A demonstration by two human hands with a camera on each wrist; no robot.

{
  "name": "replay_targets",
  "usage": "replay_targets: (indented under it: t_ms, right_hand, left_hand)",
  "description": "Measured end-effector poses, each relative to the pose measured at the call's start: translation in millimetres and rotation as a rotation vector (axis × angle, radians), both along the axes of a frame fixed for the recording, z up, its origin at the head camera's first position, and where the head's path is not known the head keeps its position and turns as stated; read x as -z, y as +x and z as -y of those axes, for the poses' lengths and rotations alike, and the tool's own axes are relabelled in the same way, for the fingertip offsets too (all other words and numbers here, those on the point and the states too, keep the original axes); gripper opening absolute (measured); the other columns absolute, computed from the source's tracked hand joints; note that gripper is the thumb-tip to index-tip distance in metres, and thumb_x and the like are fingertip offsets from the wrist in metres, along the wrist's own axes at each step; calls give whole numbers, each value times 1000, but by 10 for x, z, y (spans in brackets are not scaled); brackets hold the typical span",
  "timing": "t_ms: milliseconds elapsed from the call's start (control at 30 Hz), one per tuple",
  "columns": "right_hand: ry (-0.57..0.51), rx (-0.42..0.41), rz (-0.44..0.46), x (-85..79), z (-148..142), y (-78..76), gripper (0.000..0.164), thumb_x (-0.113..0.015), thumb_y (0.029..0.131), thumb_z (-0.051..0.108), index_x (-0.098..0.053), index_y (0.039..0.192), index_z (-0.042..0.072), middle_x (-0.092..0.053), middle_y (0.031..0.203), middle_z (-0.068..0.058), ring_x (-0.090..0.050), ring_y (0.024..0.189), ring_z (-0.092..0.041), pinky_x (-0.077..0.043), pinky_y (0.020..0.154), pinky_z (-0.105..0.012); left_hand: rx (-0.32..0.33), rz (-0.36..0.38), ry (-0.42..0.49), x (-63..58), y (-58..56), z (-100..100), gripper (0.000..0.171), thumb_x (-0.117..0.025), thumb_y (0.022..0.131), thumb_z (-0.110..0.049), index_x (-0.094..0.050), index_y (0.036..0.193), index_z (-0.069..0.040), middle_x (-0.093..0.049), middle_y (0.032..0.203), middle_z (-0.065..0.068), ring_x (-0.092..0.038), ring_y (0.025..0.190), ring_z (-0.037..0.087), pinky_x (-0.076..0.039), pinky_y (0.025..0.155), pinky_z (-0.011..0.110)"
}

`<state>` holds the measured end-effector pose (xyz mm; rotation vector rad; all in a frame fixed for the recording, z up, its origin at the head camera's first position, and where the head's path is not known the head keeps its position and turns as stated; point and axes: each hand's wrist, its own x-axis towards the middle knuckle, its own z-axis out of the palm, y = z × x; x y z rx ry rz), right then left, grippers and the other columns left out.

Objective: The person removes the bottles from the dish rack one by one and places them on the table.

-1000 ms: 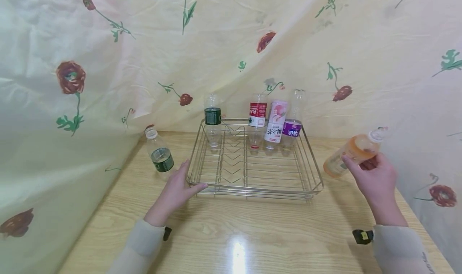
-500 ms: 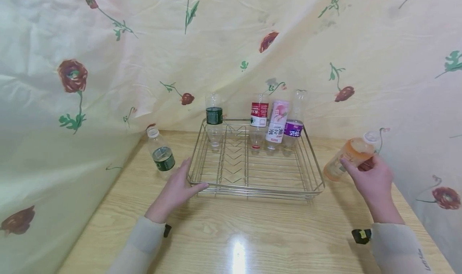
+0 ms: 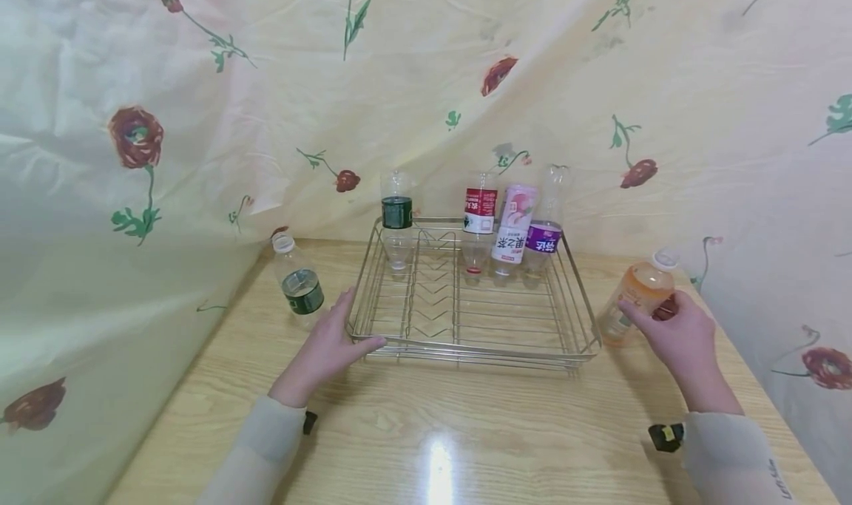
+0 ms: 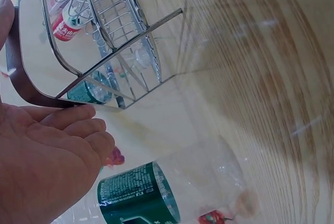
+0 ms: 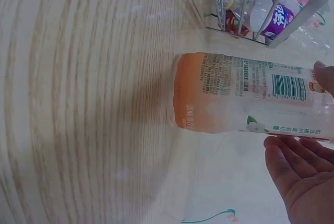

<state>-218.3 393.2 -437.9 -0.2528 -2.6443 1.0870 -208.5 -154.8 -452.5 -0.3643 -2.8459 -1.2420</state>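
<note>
My right hand [image 3: 682, 339] grips a clear plastic bottle with an orange-and-white label [image 3: 634, 298], beside the right side of the wire dish rack [image 3: 499, 353]. Its white cap points up and leans right, and its base is close over the wooden table. The right wrist view shows the label [image 5: 240, 91] between thumb and fingers. At the rack's front left corner, my left hand [image 3: 326, 346] rests with thumb spread along the front and fingers along the left side. Close by those fingers stands a green-labelled bottle [image 3: 302, 290], tilted in the head view.
Several bottles stand upside down along the rack's back: one green-labelled [image 3: 397, 213], one red-labelled [image 3: 480, 211], one pink-and-white [image 3: 514, 224], one purple-labelled [image 3: 543, 235]. A flowered cloth [image 3: 266, 120] hangs behind and along both sides of the table [image 3: 492, 431].
My right hand has brought the orange-labelled bottle left and slightly down, nearer the rack, and tipped it more upright. The left hand keeps its place at the rack corner.
</note>
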Motion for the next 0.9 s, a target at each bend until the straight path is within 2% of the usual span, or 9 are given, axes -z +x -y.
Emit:
replay_targets:
  t_ms: [133,200,300,367,433,533,633,800,900]
  right_hand:
    - [18,-25,0,-2,-10,2,81,-72,91,53,-50,140,-9,-58,130,-35,-59,113,-47,-43,61,-8]
    - [29,-39,11,-7,-12,5,81,-71,92,53,-50,140,-9,-58,129,-35,-59,112,-48,-46,61,-13]
    - [10,-46,43,-29,-14,28,86,-70,92,55,-45,146,-7,-53,137,-35,-55,118,-51,-58,78,-36]
    - [-21,-37,63,-60,-15,61,94,-70,91,57,-37,152,-7,-46,144,-35,-49,125,-54,-53,92,-54]
    - [-63,-16,77,-101,-10,109,102,-70,91,58,-26,157,-6,-37,152,-33,-42,131,-55,-40,101,-66]
    - [-106,27,51,-169,1,180,105,-71,91,56,-18,160,-3,-30,157,-30,-36,138,-52,-35,109,-61]
    - [-148,81,-13,-277,51,243,101,-72,92,50,-18,161,2,-30,159,-24,-34,142,-44,-33,114,-48]
    - [-272,230,-173,-536,191,355,87,-79,90,38,-33,159,13,-40,158,-11,-40,142,-22,-35,112,-26]
    - [-354,283,-281,-696,271,412,79,-82,88,30,-43,154,16,-47,153,-6,-46,137,-13,-36,110,-22]
  left_hand:
    - [0,9,3,-3,4,-5,120,-76,80,-67,-14,163,-6,-16,165,21,-17,150,39,-22,117,56]
    - [-5,19,2,-6,11,-6,121,-76,79,-67,-13,163,-8,-16,166,20,-17,150,39,-22,117,55]
    - [-10,28,0,-12,17,-7,122,-76,78,-69,-12,164,-8,-15,166,20,-17,150,39,-22,117,55]
    - [-10,26,-8,-16,14,-6,122,-75,78,-70,-12,164,-9,-15,166,20,-18,150,39,-22,118,55]
    - [-4,21,-11,-27,17,-5,122,-75,78,-69,-12,163,-8,-15,165,21,-18,149,40,-23,117,55]
    - [0,21,-15,-37,25,2,121,-75,79,-68,-12,163,-8,-15,165,21,-19,149,40,-23,117,56]
    - [0,27,-18,-47,30,4,120,-75,81,-66,-11,163,-7,-15,165,21,-18,149,40,-23,117,55]
    - [-2,38,-19,-52,22,1,120,-75,81,-66,-11,164,-8,-15,165,21,-19,149,38,-23,118,53]
    - [-3,38,-18,-54,15,-1,120,-75,80,-68,-12,164,-9,-16,165,20,-21,149,38,-24,117,53]
